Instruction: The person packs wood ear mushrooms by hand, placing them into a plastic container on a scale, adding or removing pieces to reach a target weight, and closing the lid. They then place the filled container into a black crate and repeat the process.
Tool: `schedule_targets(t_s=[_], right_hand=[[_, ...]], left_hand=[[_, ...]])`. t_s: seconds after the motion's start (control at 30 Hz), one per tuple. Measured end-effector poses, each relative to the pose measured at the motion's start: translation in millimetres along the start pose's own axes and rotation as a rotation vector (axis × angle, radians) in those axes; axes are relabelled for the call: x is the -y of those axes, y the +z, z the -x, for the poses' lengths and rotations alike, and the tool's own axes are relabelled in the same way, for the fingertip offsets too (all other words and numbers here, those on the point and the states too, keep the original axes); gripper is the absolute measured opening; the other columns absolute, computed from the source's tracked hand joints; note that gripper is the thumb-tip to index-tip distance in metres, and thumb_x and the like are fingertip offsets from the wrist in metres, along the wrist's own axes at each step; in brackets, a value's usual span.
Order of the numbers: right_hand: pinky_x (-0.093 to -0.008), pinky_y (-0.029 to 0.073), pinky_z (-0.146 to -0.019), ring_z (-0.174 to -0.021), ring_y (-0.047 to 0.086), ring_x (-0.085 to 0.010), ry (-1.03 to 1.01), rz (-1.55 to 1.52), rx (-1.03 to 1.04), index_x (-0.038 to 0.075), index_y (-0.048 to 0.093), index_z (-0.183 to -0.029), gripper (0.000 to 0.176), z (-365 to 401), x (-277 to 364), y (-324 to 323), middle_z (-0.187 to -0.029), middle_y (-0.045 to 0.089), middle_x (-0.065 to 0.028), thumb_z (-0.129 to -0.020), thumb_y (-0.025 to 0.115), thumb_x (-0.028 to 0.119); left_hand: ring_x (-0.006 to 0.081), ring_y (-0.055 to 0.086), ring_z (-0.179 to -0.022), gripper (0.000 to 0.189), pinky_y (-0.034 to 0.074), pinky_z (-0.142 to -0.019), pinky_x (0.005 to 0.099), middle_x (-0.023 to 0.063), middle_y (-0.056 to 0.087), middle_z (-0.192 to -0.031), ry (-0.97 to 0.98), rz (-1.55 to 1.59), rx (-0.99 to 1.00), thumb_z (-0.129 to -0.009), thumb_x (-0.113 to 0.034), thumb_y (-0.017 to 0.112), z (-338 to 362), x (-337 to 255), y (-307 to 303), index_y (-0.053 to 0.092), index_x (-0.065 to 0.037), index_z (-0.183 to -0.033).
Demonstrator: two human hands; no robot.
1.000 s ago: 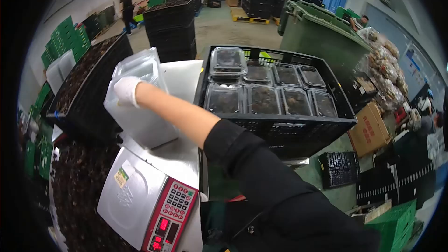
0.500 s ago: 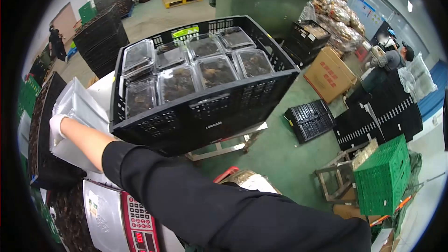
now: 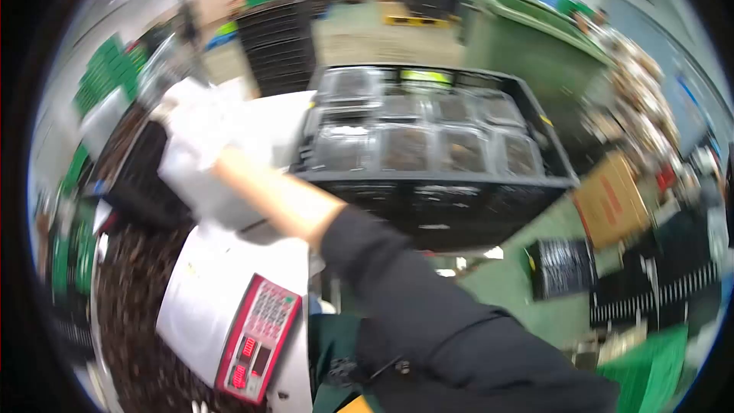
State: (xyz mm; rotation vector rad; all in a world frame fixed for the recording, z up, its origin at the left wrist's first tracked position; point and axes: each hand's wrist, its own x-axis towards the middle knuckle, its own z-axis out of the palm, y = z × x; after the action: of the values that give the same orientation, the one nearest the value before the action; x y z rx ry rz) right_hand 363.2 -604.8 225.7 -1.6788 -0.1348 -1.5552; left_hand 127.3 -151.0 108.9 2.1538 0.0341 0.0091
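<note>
My right hand [image 3: 200, 126], in a white glove, reaches across to the left and is smeared by motion. It overlaps the upper part of a stack of clear plastic containers [image 3: 206, 191], and its fingers cannot be made out. To its right stands a black crate [image 3: 436, 214] holding lidded clear boxes [image 3: 405, 149] with dark contents. Below the hand is a scale with a white pan [image 3: 206, 275] and a red keypad panel [image 3: 260, 336] with lit digits. At the bottom edge, only pale glove tips of my left hand [image 3: 200, 407] show, near a dark loose heap [image 3: 141, 306].
A black crate [image 3: 145, 183] stands left of the container stack. Black crates [image 3: 279, 46] are piled behind, beside a large green bin [image 3: 527, 53]. A cardboard box [image 3: 612, 199], a black crate on the floor [image 3: 562, 268] and a green crate [image 3: 646, 367] stand to the right.
The view has swung left, so the crate sits further right and more of the scale and dark heap shows. My right hand has moved up along the plastic container stack.
</note>
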Motion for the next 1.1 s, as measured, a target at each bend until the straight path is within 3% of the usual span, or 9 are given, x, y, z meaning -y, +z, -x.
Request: schedule_targets(t_s=[0.03, 0.07, 0.1, 0.17, 0.23, 0.53, 0.77, 0.9, 1.1], right_hand=[[-0.0409, 0.047, -0.072, -0.081, 0.057, -0.0342, -0.372, 0.094, 0.012, 0.006, 0.063, -0.084, 0.015, 4.6, 24.0, -10.7, -0.084, 0.059, -0.0169, -0.082, 0.065, 0.021], [-0.0415, 0.046, -0.073, -0.080, 0.057, -0.0338, -0.443, 0.018, 0.057, 0.004, 0.063, -0.084, 0.018, 15.7, 60.3, -21.4, -0.083, 0.059, -0.0167, -0.082, 0.066, 0.022], [-0.0419, 0.046, -0.072, -0.077, 0.056, -0.0332, 0.109, -0.186, 0.497, 0.004, 0.061, -0.083, 0.019, 24.9, 102.4, -33.8, -0.082, 0.056, -0.0154, -0.084, 0.065, 0.023], [-0.0426, 0.045, -0.069, -0.074, 0.055, -0.0336, -0.399, -0.044, 0.596, 0.004, 0.055, -0.078, 0.017, 63.6, 119.8, -33.8, -0.075, 0.050, -0.0135, -0.084, 0.064, 0.017], [-0.0371, 0.049, -0.073, -0.084, 0.060, -0.0310, -0.545, -0.107, 0.760, 0.005, 0.065, -0.097, 0.019, 104.8, 125.6, -30.9, -0.089, 0.061, -0.0126, -0.079, 0.068, 0.010], [-0.0405, 0.047, -0.070, -0.075, 0.056, -0.0325, -0.170, -0.019, 1.554, 0.002, 0.061, -0.081, 0.023, 201.1, 106.1, -15.4, -0.074, 0.054, -0.0124, -0.074, 0.076, 0.017], [-0.0373, 0.045, -0.062, -0.069, 0.057, -0.0275, 0.150, 0.100, 1.127, 0.004, 0.065, -0.092, 0.025, 194.2, 102.9, -28.2, -0.076, 0.055, -0.0117, -0.076, 0.078, 0.018], [-0.0324, 0.044, -0.060, -0.065, 0.054, -0.0221, 0.169, 0.120, 1.059, 0.001, 0.065, -0.087, 0.009, 191.6, 104.4, -37.1, -0.074, 0.053, -0.0094, -0.082, 0.070, 0.007], [-0.0275, 0.044, -0.065, -0.067, 0.050, -0.0170, 0.270, 0.160, 0.921, -0.003, 0.064, -0.088, 0.008, 200.9, 74.7, -55.4, -0.074, 0.056, -0.0076, -0.088, 0.065, 0.004]], left_hand=[[0.0230, 0.056, -0.107, 0.030, 0.050, -0.082, 0.0350, 0.0137, 0.056, -0.126, 0.385, -0.308, 0.003, -0.096, -0.014, 0.054, -15.3, 36.7, -12.7, 0.060, -0.001, -0.122], [0.0312, 0.046, -0.130, 0.039, 0.035, -0.108, 0.0393, 0.0176, 0.047, -0.142, 0.367, -0.307, 0.028, -0.086, -0.007, 0.060, -45.3, 117.1, -31.8, 0.060, -0.002, -0.125], [0.0290, 0.048, -0.128, 0.034, 0.036, -0.108, 0.0360, 0.0164, 0.050, -0.140, 0.296, -0.315, -0.036, -0.090, -0.003, 0.053, -31.6, 92.6, -21.5, 0.061, 0.001, -0.123], [0.0287, 0.050, -0.126, 0.033, 0.038, -0.106, 0.0349, 0.0155, 0.053, -0.137, 0.184, -0.188, -0.081, -0.087, 0.000, 0.058, -25.1, 74.4, -12.0, 0.064, -0.002, -0.119], [0.0310, 0.049, -0.126, 0.035, 0.037, -0.107, 0.0375, 0.0144, 0.053, -0.136, 0.226, -0.350, -0.138, -0.085, -0.009, 0.064, -26.1, 83.2, -10.2, 0.065, -0.007, -0.120], [0.0396, 0.038, -0.133, 0.045, 0.032, -0.110, 0.0465, 0.0175, 0.043, -0.145, 0.171, -0.418, -0.196, -0.084, -0.024, 0.066, -81.4, 127.7, -18.0, 0.060, -0.020, -0.129], [0.0418, 0.023, -0.141, 0.060, 0.018, -0.111, 0.0622, 0.0182, 0.027, -0.154, -0.084, -0.706, -0.227, -0.085, -0.054, 0.060, -151.0, 157.8, -13.2, 0.050, -0.030, -0.139], [0.0364, 0.034, -0.137, 0.050, 0.022, -0.112, 0.0556, 0.0122, 0.041, -0.147, 0.084, -0.530, 0.075, -0.088, -0.050, 0.058, -105.3, 137.2, 1.2, 0.059, -0.023, -0.130], [0.0315, 0.043, -0.130, 0.038, 0.037, -0.106, 0.0427, 0.0092, 0.053, -0.137, 0.045, -0.648, -0.090, -0.083, -0.021, 0.067, -34.2, 154.7, -38.3, 0.065, -0.015, -0.120]])
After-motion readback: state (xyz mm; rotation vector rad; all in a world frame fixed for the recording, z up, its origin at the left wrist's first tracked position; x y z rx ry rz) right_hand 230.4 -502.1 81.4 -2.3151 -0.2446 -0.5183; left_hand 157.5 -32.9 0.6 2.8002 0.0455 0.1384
